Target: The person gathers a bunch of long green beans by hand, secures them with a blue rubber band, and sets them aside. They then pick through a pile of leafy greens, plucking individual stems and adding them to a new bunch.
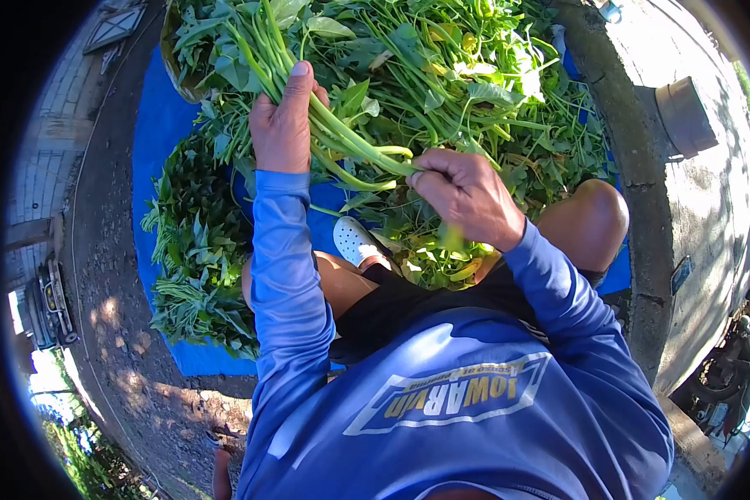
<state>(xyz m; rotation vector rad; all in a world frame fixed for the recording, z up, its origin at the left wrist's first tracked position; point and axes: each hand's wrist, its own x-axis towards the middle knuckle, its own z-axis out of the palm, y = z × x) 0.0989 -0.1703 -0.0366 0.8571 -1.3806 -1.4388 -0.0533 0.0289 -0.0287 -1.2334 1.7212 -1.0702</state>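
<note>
My left hand [285, 125] is wrapped round a bunch of long-stemmed leafy greens [350, 140] that look like water spinach, thumb along the stems. The leaves point up and away, while the cut ends come toward my right hand [468, 193]. Its thumb and fingers are closed on the end of a stem at the lower right of the bunch. A small yellow-green blur shows just below that hand. Behind both hands lies a big heap of the same greens [442, 92], with a few yellowed leaves in it.
A blue tarp [162, 108] lies under the greens. Darker leafy bundles [196, 242] are piled at the left. My foot in a white clog [354, 240] rests between my knees. A concrete ledge [642, 208] with a bucket-like container [685, 117] is on the right.
</note>
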